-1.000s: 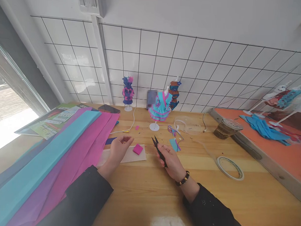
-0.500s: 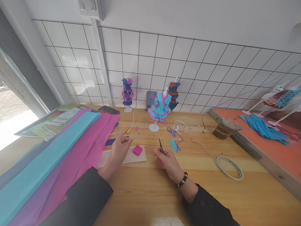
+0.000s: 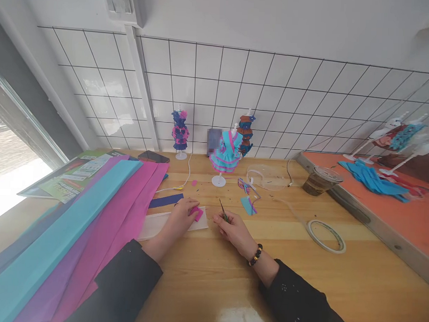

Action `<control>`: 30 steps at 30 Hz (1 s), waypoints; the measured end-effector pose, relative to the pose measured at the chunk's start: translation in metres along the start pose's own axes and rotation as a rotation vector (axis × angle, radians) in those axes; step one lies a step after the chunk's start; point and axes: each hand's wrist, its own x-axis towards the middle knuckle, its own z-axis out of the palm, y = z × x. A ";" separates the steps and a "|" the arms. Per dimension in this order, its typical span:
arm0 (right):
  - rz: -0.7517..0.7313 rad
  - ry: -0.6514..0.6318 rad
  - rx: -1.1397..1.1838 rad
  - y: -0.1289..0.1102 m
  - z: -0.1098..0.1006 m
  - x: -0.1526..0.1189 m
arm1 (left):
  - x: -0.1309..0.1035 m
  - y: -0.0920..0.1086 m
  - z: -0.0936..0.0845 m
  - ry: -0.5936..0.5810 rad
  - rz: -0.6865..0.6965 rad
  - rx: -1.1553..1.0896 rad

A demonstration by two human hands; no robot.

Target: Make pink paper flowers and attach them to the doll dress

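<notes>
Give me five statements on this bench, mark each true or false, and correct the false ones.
1. The left hand touches the small pink piece. True.
2. The dark pointed tool is in the left hand. False: the right hand holds it.
3. A beaded bracelet circles the right wrist. True.
4. The tape roll lies left of both hands. False: it lies to their right.
5. The turquoise dress has pink trim. True.

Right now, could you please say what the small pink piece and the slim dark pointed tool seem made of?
The small pink piece looks like paper or thin cloth: matte, flat. The slim dark pointed tool may be metal: its tip tapers finely; finish unclear.
</notes>
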 end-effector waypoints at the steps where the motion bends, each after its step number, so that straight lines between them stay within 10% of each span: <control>1: -0.009 -0.001 -0.021 0.001 0.001 0.000 | 0.001 0.000 0.001 -0.015 -0.001 0.009; 13: -0.533 -0.176 -0.440 0.003 0.010 -0.003 | 0.007 0.013 0.001 0.020 -0.091 -0.130; 26: -0.520 -0.290 -0.760 0.006 0.013 -0.003 | 0.011 -0.007 -0.023 0.488 -0.365 -0.245; 30: -0.515 -0.286 -0.757 0.005 0.012 -0.004 | 0.008 0.004 -0.020 0.389 -0.264 -0.158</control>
